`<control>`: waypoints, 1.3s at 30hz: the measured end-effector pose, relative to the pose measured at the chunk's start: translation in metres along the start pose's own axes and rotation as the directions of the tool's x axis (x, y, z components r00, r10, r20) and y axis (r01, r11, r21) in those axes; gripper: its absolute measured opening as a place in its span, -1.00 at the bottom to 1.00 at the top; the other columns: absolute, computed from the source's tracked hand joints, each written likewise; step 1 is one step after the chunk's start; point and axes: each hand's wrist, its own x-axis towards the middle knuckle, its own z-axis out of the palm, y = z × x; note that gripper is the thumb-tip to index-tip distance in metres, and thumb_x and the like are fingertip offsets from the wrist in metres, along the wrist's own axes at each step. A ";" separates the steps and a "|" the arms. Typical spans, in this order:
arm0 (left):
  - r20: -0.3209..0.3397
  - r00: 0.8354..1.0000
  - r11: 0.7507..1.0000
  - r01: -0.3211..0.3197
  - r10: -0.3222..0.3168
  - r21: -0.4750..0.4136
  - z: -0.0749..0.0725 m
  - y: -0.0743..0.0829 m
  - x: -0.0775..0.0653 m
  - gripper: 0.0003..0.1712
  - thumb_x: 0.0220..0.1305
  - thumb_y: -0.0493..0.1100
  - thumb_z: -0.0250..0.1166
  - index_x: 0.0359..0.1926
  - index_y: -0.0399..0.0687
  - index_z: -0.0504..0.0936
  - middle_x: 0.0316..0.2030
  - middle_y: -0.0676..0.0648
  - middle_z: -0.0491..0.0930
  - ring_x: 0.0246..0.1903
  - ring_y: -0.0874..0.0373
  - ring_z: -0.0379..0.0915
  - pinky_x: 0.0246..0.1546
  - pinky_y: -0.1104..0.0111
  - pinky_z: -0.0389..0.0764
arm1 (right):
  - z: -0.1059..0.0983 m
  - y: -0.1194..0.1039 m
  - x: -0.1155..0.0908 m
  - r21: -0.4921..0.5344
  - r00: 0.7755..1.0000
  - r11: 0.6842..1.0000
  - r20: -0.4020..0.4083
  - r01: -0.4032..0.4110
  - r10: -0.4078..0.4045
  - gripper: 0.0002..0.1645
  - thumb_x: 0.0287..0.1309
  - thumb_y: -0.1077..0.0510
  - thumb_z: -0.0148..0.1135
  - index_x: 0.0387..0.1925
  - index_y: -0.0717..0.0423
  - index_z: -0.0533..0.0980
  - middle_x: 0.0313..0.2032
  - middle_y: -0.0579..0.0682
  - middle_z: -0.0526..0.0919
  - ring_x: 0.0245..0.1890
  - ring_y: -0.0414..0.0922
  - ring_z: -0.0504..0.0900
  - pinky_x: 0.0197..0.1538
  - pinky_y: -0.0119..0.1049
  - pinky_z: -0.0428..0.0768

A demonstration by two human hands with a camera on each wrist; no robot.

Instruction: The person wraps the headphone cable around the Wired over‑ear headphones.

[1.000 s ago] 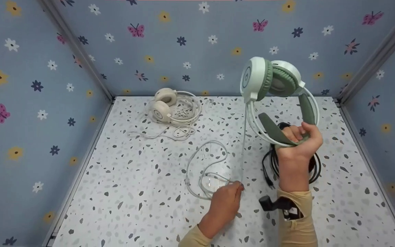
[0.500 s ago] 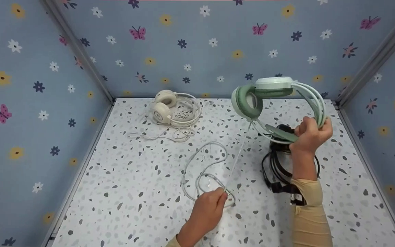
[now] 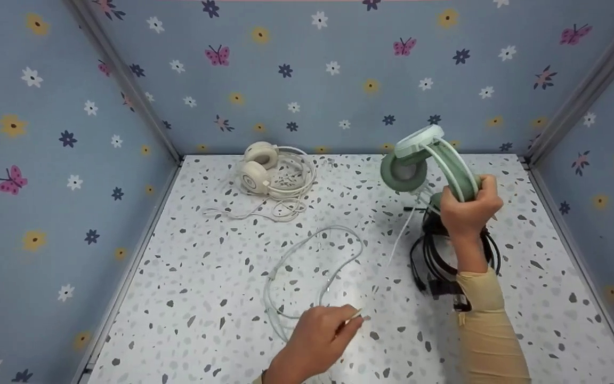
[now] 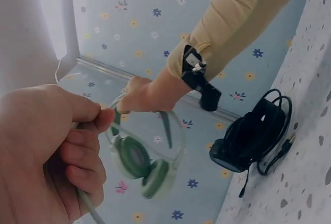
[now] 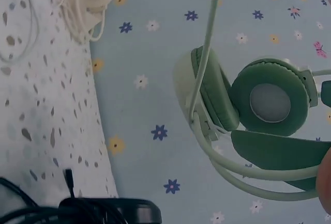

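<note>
1. Speckled white bench (image 3: 179,298) spreads under everything, walled in on three sides.
2. Nearest is the left hand (image 3: 315,338), low over the bench, its fingers curled – the grip is closed, pinching a pale cable (image 4: 90,206).
3. Just beyond that hand, slack loops of the cable lie on the bench; another stretch rises towards the green headphones (image 3: 416,146).
4. Farther on, to the right, a black headset (image 4: 251,136) rests with its coiled cord, partly hidden by the right arm.
5. Above it the right hand (image 3: 471,208) has its grip wrapped round the green headphones' band – they hang in the air, ear cups pointing away.
6. Near the back edge, cream headphones (image 3: 253,176) lie beside their bundled cord.
7. Farthest back stands a blue wall (image 3: 339,96) printed with flowers and butterflies.
</note>
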 end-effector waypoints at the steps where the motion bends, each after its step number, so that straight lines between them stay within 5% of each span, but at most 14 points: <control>1: -0.010 1.000 1.000 -0.007 0.008 0.007 -0.006 -0.001 0.000 -0.53 0.47 -0.13 0.11 -0.62 0.09 0.20 -0.74 0.19 0.05 -0.75 0.47 -0.12 -0.74 0.60 0.07 | -0.001 0.001 0.002 -0.033 0.999 0.999 0.020 0.028 -0.028 -0.82 -0.38 0.48 0.13 -0.58 0.35 0.35 -0.71 -0.07 0.29 -0.67 -0.27 0.18 -0.49 -0.42 0.19; 8: -0.077 0.988 0.984 -0.121 0.131 0.130 -0.044 -0.014 0.013 -0.67 0.42 -0.18 0.18 -0.55 0.07 0.44 -0.70 0.19 0.19 -0.71 0.44 0.04 -0.66 0.60 0.15 | -0.010 0.041 0.006 -0.136 0.979 0.979 0.157 0.151 -0.129 -0.80 -0.39 0.34 0.18 -0.56 0.30 0.37 -0.73 -0.14 0.24 -0.72 -0.08 0.16 -0.53 -0.35 0.19; 13: -0.167 0.931 0.916 -0.266 0.325 0.301 -0.076 -0.024 0.042 -0.81 0.37 -0.16 0.22 -0.35 -0.09 0.71 -0.66 0.13 0.44 -0.72 0.35 0.25 -0.69 0.54 0.31 | -0.016 0.041 0.004 -0.087 0.904 0.973 0.395 0.216 -0.165 -0.79 -0.28 0.31 0.21 -0.52 0.26 0.36 -0.75 -0.07 0.31 -0.76 -0.14 0.23 -0.58 -0.28 0.24; 15: -0.202 0.899 0.882 -0.298 0.387 0.365 -0.091 -0.030 0.060 -0.79 0.37 -0.13 0.23 -0.35 -0.10 0.72 -0.66 0.09 0.49 -0.74 0.30 0.29 -0.72 0.50 0.32 | -0.019 0.037 0.005 -0.060 0.849 0.970 0.498 0.237 -0.176 -0.79 -0.26 0.32 0.23 -0.50 0.25 0.36 -0.74 -0.07 0.33 -0.76 -0.17 0.25 -0.59 -0.27 0.26; 20: -0.282 0.836 0.818 -0.294 0.470 0.495 -0.122 -0.048 0.108 -0.75 0.32 -0.01 0.30 -0.37 -0.07 0.74 -0.65 0.04 0.52 -0.75 0.21 0.31 -0.75 0.39 0.25 | -0.021 0.025 0.009 0.004 0.664 0.967 0.727 0.255 -0.178 -0.72 -0.28 0.35 0.30 -0.48 0.17 0.36 -0.71 -0.14 0.29 -0.75 -0.20 0.21 -0.61 -0.30 0.25; 25: -0.345 0.781 0.775 -0.264 0.521 0.575 -0.143 -0.065 0.149 -0.67 0.22 0.13 0.35 -0.40 -0.03 0.74 -0.66 0.02 0.51 -0.73 0.15 0.32 -0.72 0.30 0.27 | -0.024 0.008 0.013 0.053 0.486 0.986 0.865 0.157 -0.124 -0.67 -0.29 0.41 0.30 -0.48 0.09 0.35 -0.70 -0.20 0.25 -0.71 -0.22 0.19 -0.59 -0.31 0.24; 28: -0.375 0.765 0.773 -0.241 0.524 0.587 -0.149 -0.075 0.174 -0.59 0.16 0.21 0.35 -0.44 -0.04 0.73 -0.66 0.01 0.50 -0.71 0.13 0.31 -0.68 0.28 0.31 | -0.026 -0.001 0.017 0.125 0.387 0.990 0.911 0.067 -0.141 -0.65 -0.30 0.47 0.24 -0.49 0.08 0.33 -0.68 -0.17 0.18 -0.67 -0.22 0.15 -0.54 -0.30 0.21; 31: -0.366 0.793 0.790 -0.221 0.486 0.572 -0.151 -0.088 0.196 -0.54 0.14 0.25 0.33 -0.43 -0.07 0.71 -0.64 0.00 0.50 -0.68 0.12 0.30 -0.66 0.27 0.32 | -0.029 -0.004 0.020 0.225 0.310 0.971 0.931 -0.079 -0.191 -0.65 -0.28 0.51 0.21 -0.50 0.11 0.31 -0.66 -0.11 0.14 -0.65 -0.20 0.12 -0.52 -0.29 0.19; 34: -0.323 0.863 0.838 -0.186 0.389 0.513 -0.149 -0.105 0.211 -0.57 0.17 0.22 0.31 -0.38 -0.07 0.71 -0.60 -0.01 0.51 -0.63 0.12 0.32 -0.60 0.27 0.34 | -0.032 -0.003 0.021 0.325 0.281 0.894 0.929 -0.310 -0.240 -0.71 -0.23 0.56 0.14 -0.52 0.21 0.31 -0.66 -0.05 0.14 -0.65 -0.15 0.13 -0.53 -0.26 0.21; 36: -0.287 0.916 0.892 -0.137 0.279 0.432 -0.145 -0.118 0.214 -0.60 0.22 0.18 0.29 -0.32 -0.07 0.72 -0.58 -0.02 0.49 -0.61 0.13 0.31 -0.55 0.27 0.34 | -0.033 0.001 0.021 0.381 0.292 0.801 0.918 -0.462 -0.268 -0.76 -0.21 0.57 0.08 -0.51 0.26 0.32 -0.66 -0.04 0.16 -0.68 -0.15 0.12 -0.58 -0.26 0.21; 39: -0.208 0.975 0.967 -0.019 0.074 0.254 -0.133 -0.140 0.207 -0.64 0.29 0.16 0.23 -0.26 -0.02 0.71 -0.55 0.01 0.48 -0.60 0.16 0.29 -0.47 0.29 0.34 | -0.033 0.011 0.017 0.432 0.292 0.582 0.900 -0.689 -0.323 -0.70 -0.21 0.62 -0.10 -0.37 0.37 0.40 -0.66 -0.04 0.18 -0.71 -0.18 0.05 -0.65 -0.28 0.14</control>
